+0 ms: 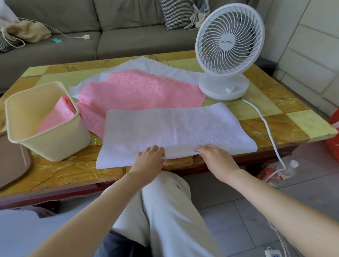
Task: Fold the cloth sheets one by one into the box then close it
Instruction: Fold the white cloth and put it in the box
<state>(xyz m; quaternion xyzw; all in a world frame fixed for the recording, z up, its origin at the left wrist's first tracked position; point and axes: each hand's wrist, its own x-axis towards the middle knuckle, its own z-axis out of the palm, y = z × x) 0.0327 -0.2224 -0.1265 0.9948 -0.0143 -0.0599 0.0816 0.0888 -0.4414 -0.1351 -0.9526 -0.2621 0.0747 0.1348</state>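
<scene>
Hands of a person reach to the near edge of a white cloth sheet [174, 128], which lies folded in two layers on the front part of the table [265, 112], with its near corner hanging a little over the table's edge. The left hand [150, 158] has its fingers curled over the near edge of the upper layer and grips it. The right hand [216, 157] lays its fingers on the same edge, just beside the left one; its thumb is hidden, so I cannot tell if it pinches the cloth or only rests on it. To the left of this sheet stands the cream box [58, 146], open on top, with a folded pink cloth [57, 117] already inside. Behind the white sheet a pink cloth sheet [136, 91] is spread flat, and it lies on another white sheet [152, 67]. A white fan [229, 46] stands at the right rear of the table, touching the sheets. A brown flat piece [6, 158] lies left of the box.
</scene>
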